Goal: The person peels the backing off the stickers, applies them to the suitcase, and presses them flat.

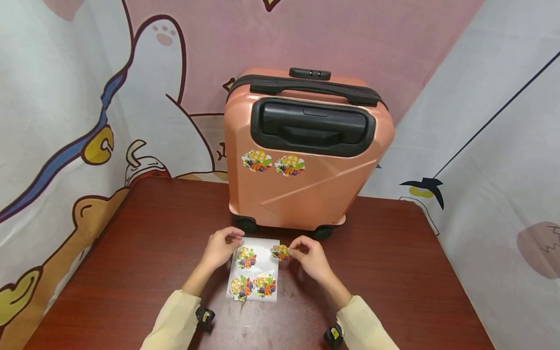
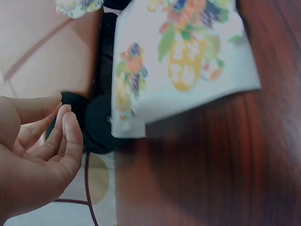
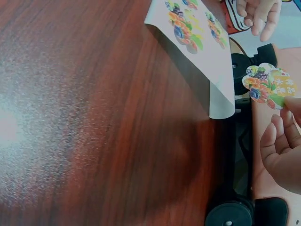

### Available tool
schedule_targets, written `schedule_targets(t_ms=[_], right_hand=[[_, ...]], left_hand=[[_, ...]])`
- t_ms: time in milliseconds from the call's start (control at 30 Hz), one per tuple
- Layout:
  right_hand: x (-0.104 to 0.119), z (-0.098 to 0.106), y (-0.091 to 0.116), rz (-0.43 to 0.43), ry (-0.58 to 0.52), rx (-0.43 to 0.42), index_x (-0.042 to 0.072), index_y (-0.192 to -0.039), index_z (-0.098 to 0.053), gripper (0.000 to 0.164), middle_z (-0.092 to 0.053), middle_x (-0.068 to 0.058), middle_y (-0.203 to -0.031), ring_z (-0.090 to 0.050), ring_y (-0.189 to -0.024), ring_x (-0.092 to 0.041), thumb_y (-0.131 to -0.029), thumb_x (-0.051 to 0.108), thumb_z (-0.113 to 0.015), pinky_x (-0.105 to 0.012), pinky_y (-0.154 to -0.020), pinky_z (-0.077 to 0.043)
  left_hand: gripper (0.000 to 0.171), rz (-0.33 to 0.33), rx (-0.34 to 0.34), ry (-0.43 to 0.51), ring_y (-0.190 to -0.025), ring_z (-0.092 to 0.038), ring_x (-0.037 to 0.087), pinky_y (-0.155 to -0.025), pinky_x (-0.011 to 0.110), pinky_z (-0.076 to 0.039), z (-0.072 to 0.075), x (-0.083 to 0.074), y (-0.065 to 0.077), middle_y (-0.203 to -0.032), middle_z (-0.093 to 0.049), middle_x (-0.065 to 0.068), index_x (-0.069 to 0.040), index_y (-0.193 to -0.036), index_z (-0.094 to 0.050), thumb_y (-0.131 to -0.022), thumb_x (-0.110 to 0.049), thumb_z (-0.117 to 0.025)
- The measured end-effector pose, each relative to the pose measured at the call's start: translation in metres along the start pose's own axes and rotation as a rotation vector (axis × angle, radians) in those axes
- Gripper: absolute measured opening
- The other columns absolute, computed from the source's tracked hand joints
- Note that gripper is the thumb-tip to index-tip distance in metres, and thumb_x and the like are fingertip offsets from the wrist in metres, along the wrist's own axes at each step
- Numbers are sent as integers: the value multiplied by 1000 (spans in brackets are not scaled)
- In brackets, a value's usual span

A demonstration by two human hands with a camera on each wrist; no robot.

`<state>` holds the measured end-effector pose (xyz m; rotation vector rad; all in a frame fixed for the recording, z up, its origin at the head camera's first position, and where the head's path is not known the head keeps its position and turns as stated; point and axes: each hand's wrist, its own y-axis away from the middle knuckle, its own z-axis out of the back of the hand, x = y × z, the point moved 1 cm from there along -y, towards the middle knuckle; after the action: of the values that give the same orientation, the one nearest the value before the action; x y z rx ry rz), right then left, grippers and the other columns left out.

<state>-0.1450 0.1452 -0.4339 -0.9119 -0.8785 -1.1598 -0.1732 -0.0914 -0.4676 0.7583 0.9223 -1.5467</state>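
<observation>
My right hand (image 1: 312, 258) pinches a fruit-patterned sticker (image 1: 280, 252) by its edge, above the upper right of a white backing sheet (image 1: 264, 266). In the right wrist view the held sticker (image 3: 269, 85) faces the camera, with a scalloped outline and yellow lettering. Beside the sheet's upper left corner is my left hand (image 1: 220, 250), fingers loosely bent with nothing between them; the left wrist view shows it apart from the sheet. Three similar stickers (image 1: 246, 257) remain on the sheet, one at the upper left and two along the bottom. The sheet's far edge curls up.
A salmon-pink suitcase (image 1: 302, 199) stands upright behind the sheet, with two matching stickers (image 1: 273, 164) side by side below its black handle recess (image 1: 312, 127). Its black wheels (image 1: 323, 232) rest on the dark red wooden table (image 1: 393, 272). Cartoon-printed cloth (image 1: 197, 58) hangs around the table.
</observation>
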Motion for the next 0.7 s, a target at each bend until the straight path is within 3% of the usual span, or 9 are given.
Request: schedule_targets(t_ms=[533, 700], right_hand=[[13, 2, -4, 17, -41, 49, -8, -80, -60, 4, -60, -23, -75, -55, -64, -20, -78, -11, -62, -20, -57, -43], [17, 1, -6, 23, -35, 56, -8, -80, -60, 4, -61, -20, -76, -55, -65, -18, -78, -10, -63, -20, -58, -43]], left_hand=[[8, -116, 137, 71, -73, -60, 17, -65, 26, -49, -22, -30, 3, -77, -65, 2, -3, -86, -66, -78, -1, -68], [7, -149, 149, 73, -71, -60, 17, -63, 24, -49, -27, -34, 5, -76, -65, 3, -3, -83, -65, -78, 1, -68]])
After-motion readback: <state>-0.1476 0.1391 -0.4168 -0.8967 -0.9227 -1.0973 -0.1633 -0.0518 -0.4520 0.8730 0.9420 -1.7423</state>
